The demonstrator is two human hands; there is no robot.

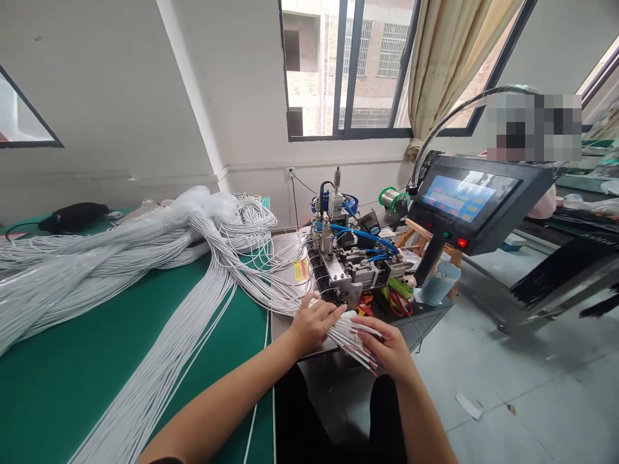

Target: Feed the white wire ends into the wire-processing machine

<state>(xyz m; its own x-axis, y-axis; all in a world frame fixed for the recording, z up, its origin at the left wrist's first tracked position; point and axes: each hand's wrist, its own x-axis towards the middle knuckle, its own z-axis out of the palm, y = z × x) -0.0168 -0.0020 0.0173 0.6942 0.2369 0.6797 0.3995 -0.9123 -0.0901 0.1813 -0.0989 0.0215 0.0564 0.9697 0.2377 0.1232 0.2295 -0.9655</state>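
Observation:
A bundle of thin white cables (261,288) runs from the green table to the front of a small bench machine (338,251). My left hand (313,325) is closed over the bundle near its end, at the machine's front edge. On the right, my right hand (387,345) has its thumb and fingers closed on cables close to their tips. The loose ends (355,351) fan out between both hands, and some show reddish tips. Part of the bundle is hidden under my left fingers.
More white cables (164,251), partly in clear plastic, lie across the green table (43,393). A control screen (474,200) stands at right, beside a solder wire spool (393,198), red-handled scissors (400,301) and a blue-grey cup (441,283). Another person (544,200) sits behind the screen.

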